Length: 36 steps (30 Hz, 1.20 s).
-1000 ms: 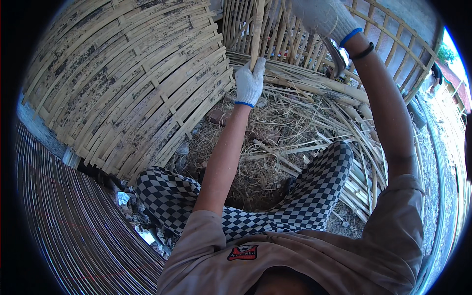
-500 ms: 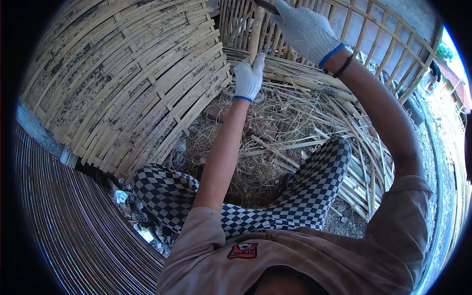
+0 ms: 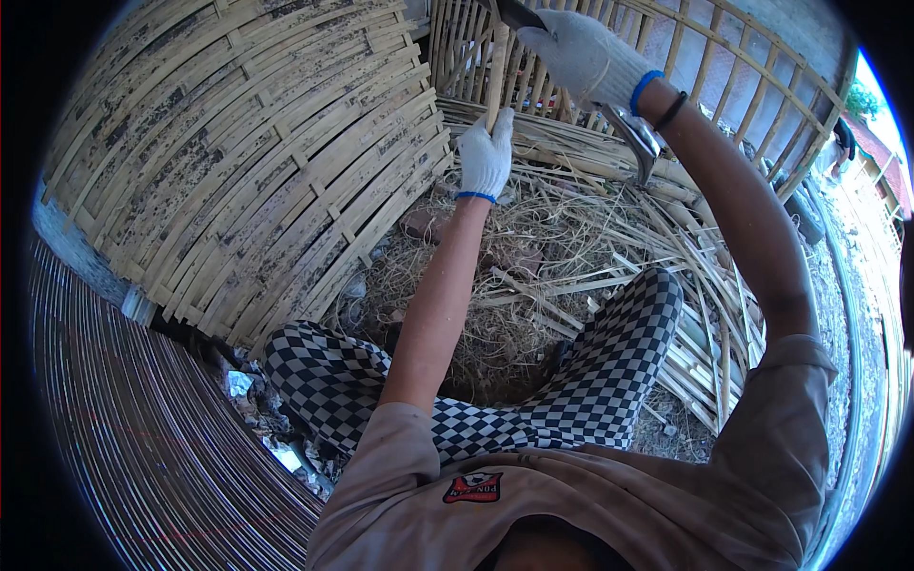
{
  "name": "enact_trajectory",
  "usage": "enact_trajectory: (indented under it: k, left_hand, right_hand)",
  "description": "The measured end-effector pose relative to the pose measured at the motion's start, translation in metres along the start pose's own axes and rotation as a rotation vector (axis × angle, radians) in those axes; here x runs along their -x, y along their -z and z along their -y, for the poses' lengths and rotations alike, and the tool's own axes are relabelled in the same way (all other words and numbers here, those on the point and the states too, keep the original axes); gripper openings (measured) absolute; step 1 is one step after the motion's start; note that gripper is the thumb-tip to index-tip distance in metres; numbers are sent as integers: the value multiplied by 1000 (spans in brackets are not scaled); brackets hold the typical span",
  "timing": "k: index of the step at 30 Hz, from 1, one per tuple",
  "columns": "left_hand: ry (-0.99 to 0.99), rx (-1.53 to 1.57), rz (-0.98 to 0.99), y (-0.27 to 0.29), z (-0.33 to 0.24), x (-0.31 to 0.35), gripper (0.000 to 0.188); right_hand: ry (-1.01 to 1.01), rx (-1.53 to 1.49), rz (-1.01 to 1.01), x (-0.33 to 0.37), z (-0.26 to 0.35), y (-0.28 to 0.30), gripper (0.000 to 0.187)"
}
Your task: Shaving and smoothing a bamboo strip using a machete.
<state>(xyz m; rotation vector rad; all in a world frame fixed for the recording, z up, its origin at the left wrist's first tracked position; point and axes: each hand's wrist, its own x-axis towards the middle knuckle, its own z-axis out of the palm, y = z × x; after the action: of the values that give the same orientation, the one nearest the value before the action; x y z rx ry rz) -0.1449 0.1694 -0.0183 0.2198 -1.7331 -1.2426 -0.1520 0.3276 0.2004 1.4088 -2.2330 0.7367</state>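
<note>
My left hand [image 3: 486, 160], in a white knit glove with a blue cuff, is closed around the lower end of a pale bamboo stick [image 3: 497, 81]. The stick stands away from me, and its far end passes out at the top edge. In a matching glove, my right hand [image 3: 588, 59] grips a large knife [image 3: 519, 15]. Its dark blade lies across the upper part of the stick. Below that glove juts a shiny, curved end piece [image 3: 636, 143], seemingly the knife's handle. The exact contact of blade and stick is partly cut off by the frame.
A woven bamboo panel [image 3: 276, 143] leans at the left. Ahead stands a bamboo slat fence [image 3: 709, 57]. Shavings [image 3: 457, 314] cover the ground between my legs, with split bamboo strips [image 3: 700, 357] to the right. Thin rods or slats [image 3: 143, 419] spread at lower left.
My right hand has shifted slightly right and down with the knife, and the shiny end piece now shows below the glove. My left hand keeps its hold on the stick, almost unmoved.
</note>
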Motion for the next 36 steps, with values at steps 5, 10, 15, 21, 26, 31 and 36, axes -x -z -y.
enact_trajectory:
  k: [5, 10, 15, 21, 26, 31, 36]
  left_hand:
    - [-18, -60, 65, -5, 9, -4, 53]
    - [-69, -13, 25, -3, 10, -1, 54]
    - [-77, -19, -1, 1, -1, 5, 52]
    - [-67, -28, 14, 6, -4, 13, 49]
    - [-48, 5, 74, -2, -1, 13, 51]
    - [-59, -5, 56, -3, 2, 13, 53]
    - [-50, -55, 20, 3, 4, 12, 52]
  right_hand:
    - [-30, 9, 95, 0, -22, -7, 45]
    - [-105, -207, 194, 13, -24, -7, 44]
    - [-113, -412, 211, 19, -29, -27, 46]
    - [-146, -582, 225, 28, -30, -25, 46]
    - [-211, -377, 214, 29, -24, -9, 46]
    - [-13, -25, -42, 26, -4, 5, 43]
    - [27, 104, -16, 28, 0, -5, 38]
